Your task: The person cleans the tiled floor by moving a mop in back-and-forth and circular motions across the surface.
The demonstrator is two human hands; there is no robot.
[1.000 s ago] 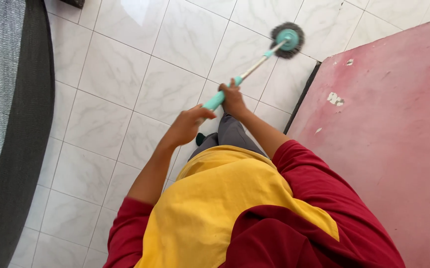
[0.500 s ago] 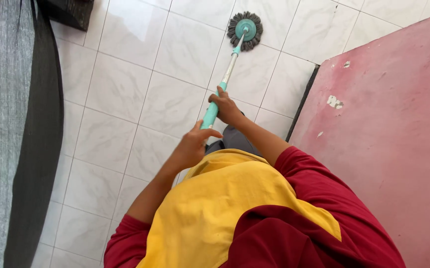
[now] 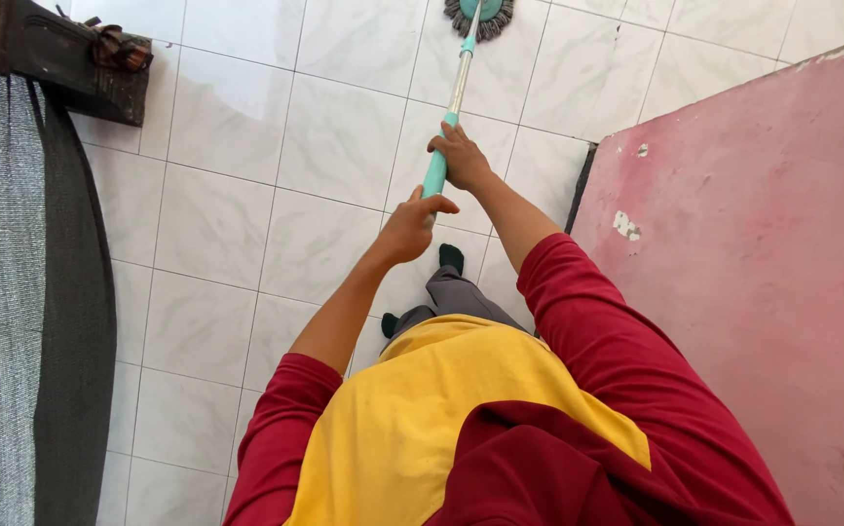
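Observation:
I hold a mop with a teal grip (image 3: 434,175) and a silver pole (image 3: 460,83). Its round grey mop head (image 3: 480,17) with a teal hub rests on the white tiled floor (image 3: 246,224) at the top edge, partly cut off. My left hand (image 3: 410,229) closes around the lower end of the teal grip. My right hand (image 3: 459,158) grips it just above. Both arms wear red sleeves over a yellow front. A dark-socked foot (image 3: 452,257) shows below the hands.
A worn pink panel (image 3: 753,253) with chipped paint fills the right side, edged by a dark strip (image 3: 583,185). A grey and black mat (image 3: 22,312) runs down the left. A dark wooden piece (image 3: 61,63) lies at the top left.
The mop head swung from the upper right to straight ahead and further away. Both hands moved up and forward with the handle. The view shifted, bringing the dark wooden piece into sight.

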